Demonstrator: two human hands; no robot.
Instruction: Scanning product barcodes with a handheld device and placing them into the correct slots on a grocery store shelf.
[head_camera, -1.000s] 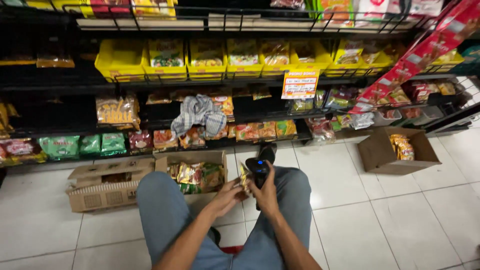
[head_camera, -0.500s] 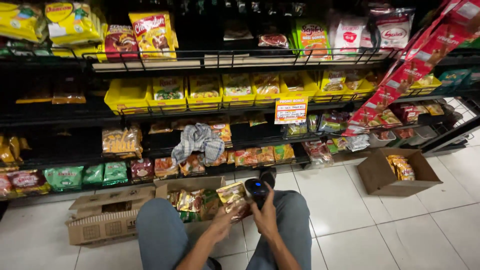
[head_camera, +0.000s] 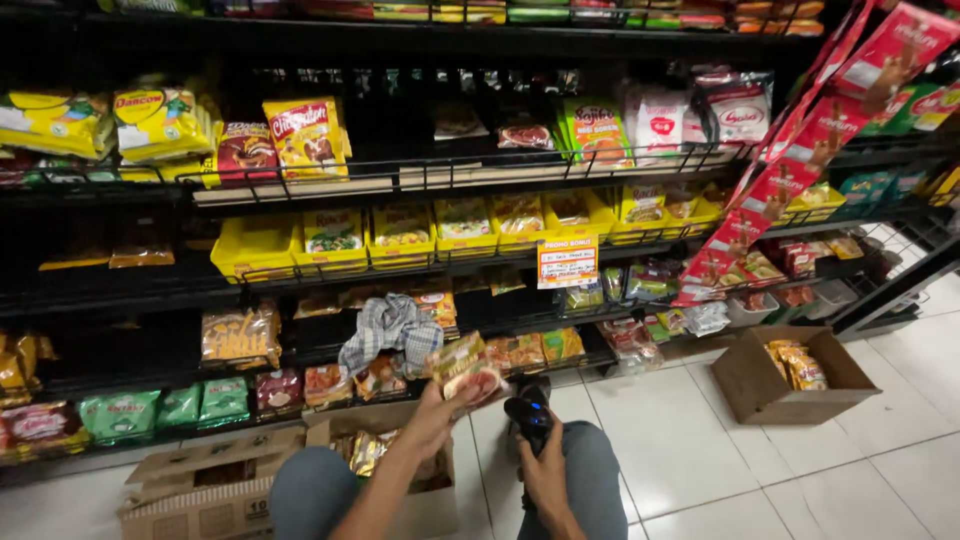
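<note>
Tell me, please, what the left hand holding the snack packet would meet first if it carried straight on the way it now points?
Probably the checked cloth draped over the lower shelf edge: the left hand with its snack packet points up and forward towards it and the packets beside it. Depth is unclear from this single view.

A shop aisle, as I see it from the head camera: black wire shelves (head_camera: 420, 175) stocked with rows of snack packets (head_camera: 300, 135), yellow display trays (head_camera: 330, 250), a hanging price tag (head_camera: 567, 263), cardboard stock boxes (head_camera: 775, 385) on white floor tiles (head_camera: 700, 450).
</note>
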